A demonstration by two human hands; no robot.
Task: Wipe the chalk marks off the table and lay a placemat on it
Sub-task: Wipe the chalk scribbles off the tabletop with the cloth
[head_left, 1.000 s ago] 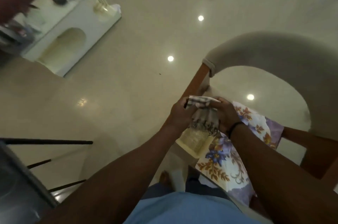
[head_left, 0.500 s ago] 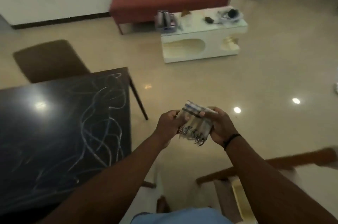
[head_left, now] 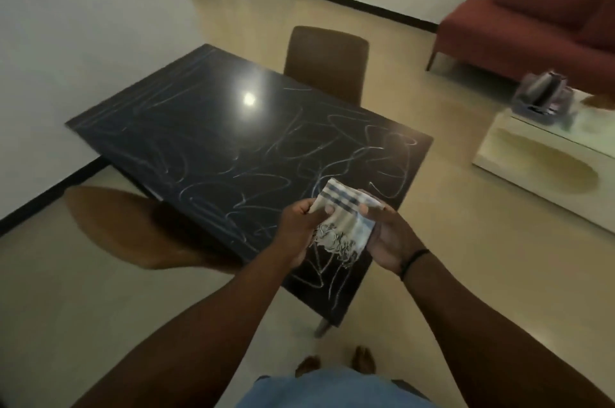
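Note:
A glossy black table (head_left: pixel 206 141) stands in front of me, covered with looping white chalk marks (head_left: pixel 286 154). Both hands hold a folded pale cloth (head_left: pixel 346 218) with dark stripes and a fringed edge, above the table's near right corner. My left hand (head_left: pixel 299 228) grips its left side, my right hand (head_left: pixel 389 238) cups its right side. No placemat is in view.
A brown chair (head_left: pixel 327 61) stands at the table's far side and another brown chair (head_left: pixel 123 224) at its near left. A white coffee table (head_left: pixel 532 168) with items on it is at the right, a red sofa (head_left: pixel 532 25) behind it. My bare feet show on the beige floor.
My view has swung from a chair with a floral cloth round to the chalk-marked table, now centred. Both hands have kept hold of the folded cloth throughout.

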